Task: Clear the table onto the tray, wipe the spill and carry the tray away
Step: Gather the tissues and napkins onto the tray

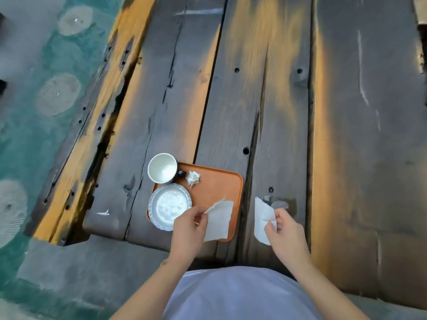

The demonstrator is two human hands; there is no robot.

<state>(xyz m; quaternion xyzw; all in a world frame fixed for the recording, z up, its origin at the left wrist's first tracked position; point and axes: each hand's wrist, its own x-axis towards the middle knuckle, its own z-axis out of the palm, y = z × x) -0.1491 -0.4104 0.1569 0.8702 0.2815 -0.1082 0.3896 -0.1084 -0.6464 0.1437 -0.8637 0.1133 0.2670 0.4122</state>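
Tray (217,185) near edge hidden by left-hand paper sheet (219,221); plate (169,205) rim partly behind left hand (188,229); spill (278,203) partly behind right-hand paper (262,221); mug (162,168) handle barely visible.

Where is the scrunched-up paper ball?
In the head view, the paper ball sits on the orange tray, near its far edge. It is just right of the white cup and beyond the plate.
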